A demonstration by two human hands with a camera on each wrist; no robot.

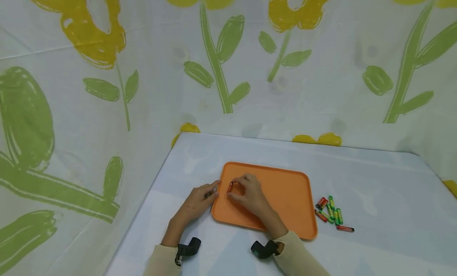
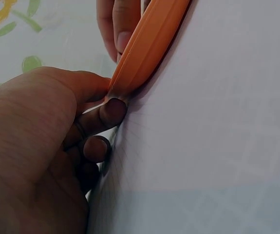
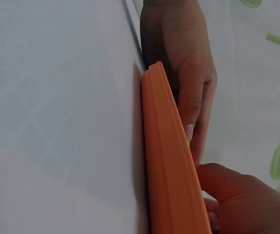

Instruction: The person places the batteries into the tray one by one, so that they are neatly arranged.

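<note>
An orange tray (image 1: 285, 200) lies on the table. My left hand (image 1: 198, 200) is at its left edge; in the left wrist view the thumb lies against the rim and a fingertip (image 2: 114, 111) sits low at the outer wall. Over the tray's left part, my right hand (image 1: 250, 194) pinches a small red battery (image 1: 230, 187) between thumb and forefinger. The battery is roughly upright in the head view. In the right wrist view the tray's wall (image 3: 171, 146) hides the battery and most of the right fingers.
Several loose red batteries (image 1: 345, 228) and green batteries (image 1: 340, 215) lie in a cluster on the white table, just right of the tray. A flower-printed cloth (image 1: 160, 89) hangs behind and to the left of the table.
</note>
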